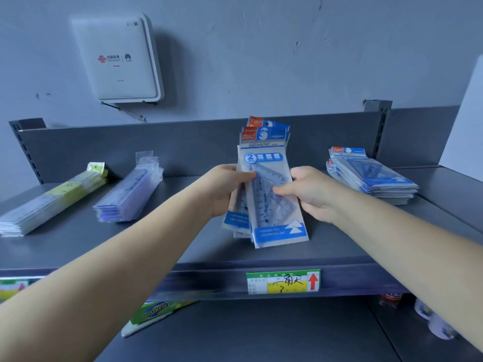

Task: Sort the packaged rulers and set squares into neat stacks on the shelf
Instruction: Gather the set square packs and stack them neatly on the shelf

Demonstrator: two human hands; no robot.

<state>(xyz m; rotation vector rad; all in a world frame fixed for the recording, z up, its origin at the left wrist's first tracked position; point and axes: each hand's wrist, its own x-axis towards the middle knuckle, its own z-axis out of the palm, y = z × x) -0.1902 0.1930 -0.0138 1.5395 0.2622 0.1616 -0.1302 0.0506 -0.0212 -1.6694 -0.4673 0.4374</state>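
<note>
Gripping a fanned bundle of clear-plastic set-square packets with blue and red headers (266,184), the left hand (224,189) curls round its left edge, thumb on the front, while the right hand (311,194) pinches the right edge with thumb and curled fingers. The bundle stands nearly upright above the middle of the grey metal shelf (183,244), with bare shelf beneath it. Both forearms reach in from the front edge. A flat stack of matching set-square packets (373,178) lies toward the right rear corner; a stack of clear ruler packets (128,194) and a stack of yellow-green ruler packets (49,202) lie at the left.
</note>
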